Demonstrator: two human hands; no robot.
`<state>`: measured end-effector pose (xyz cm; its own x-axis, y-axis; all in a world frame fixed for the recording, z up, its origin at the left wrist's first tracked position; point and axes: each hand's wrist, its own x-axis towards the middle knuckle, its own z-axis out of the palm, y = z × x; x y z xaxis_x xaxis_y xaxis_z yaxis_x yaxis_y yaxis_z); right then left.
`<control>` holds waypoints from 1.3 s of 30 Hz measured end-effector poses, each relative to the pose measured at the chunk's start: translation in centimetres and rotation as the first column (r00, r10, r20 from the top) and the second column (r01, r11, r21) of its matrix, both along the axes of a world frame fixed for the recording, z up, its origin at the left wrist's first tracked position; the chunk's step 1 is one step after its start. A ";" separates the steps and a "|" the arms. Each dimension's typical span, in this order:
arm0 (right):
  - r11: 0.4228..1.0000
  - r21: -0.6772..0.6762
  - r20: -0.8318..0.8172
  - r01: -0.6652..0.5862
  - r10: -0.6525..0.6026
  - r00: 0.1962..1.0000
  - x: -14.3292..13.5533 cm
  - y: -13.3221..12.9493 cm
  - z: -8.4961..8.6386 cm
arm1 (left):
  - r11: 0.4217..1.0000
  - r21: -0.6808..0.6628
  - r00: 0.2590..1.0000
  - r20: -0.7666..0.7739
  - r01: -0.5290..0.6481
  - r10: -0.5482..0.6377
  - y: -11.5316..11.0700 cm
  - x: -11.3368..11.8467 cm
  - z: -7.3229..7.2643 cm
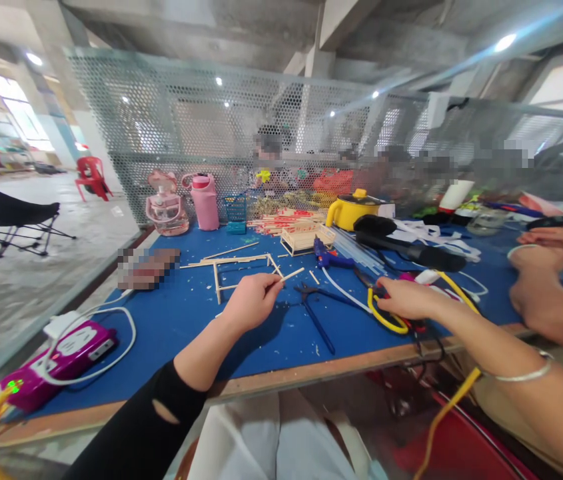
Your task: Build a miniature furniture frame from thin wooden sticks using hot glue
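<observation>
My left hand (251, 301), in a black sleeve, is closed with a thin wooden stick (293, 274) pinched between thumb and fingers. Beside it on the blue table stands a small frame of wooden sticks (218, 283), partly hidden by this hand. My right hand (404, 298), with a bracelet on the wrist, is closed at the yellow-handled scissors (392, 325), which lie low over the table. Between my hands rest blue-handled pliers (318, 320), jaws apart. Behind them lies a blue glue gun (331, 257) with a white cord.
A small wooden tray-like piece (301, 241) and a pile of red-tipped sticks (286, 222) lie further back. A yellow pot (356, 212), pink bottle (204, 203) and clear jug (167, 213) stand by the mesh partition. A purple power strip (61, 360) is at left. A co-worker's hands (541, 260) are at right.
</observation>
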<state>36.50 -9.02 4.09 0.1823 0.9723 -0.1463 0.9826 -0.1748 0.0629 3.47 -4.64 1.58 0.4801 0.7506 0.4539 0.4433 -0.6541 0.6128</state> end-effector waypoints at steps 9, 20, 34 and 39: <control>0.999 -0.002 -0.109 0.042 -0.042 0.993 -0.2 -1.2 -0.2 | 0.986 -0.162 0.996 0.084 -0.026 0.040 0.3 0.2 -0.2; 0.965 0.251 -0.088 -0.073 0.098 0.991 2.4 -1.3 -1.9 | 0.959 -0.282 0.991 0.127 -0.012 0.050 0.4 0.3 -0.3; 0.869 0.488 -0.688 -0.081 0.440 0.576 -9.0 -3.1 1.6 | 0.720 -0.637 0.851 0.510 0.276 0.125 0.1 0.4 1.0; 0.921 0.287 -0.666 -0.265 0.390 0.636 -12.4 -3.9 1.2 | 0.711 -0.625 0.847 0.525 0.322 0.078 -0.3 0.4 1.1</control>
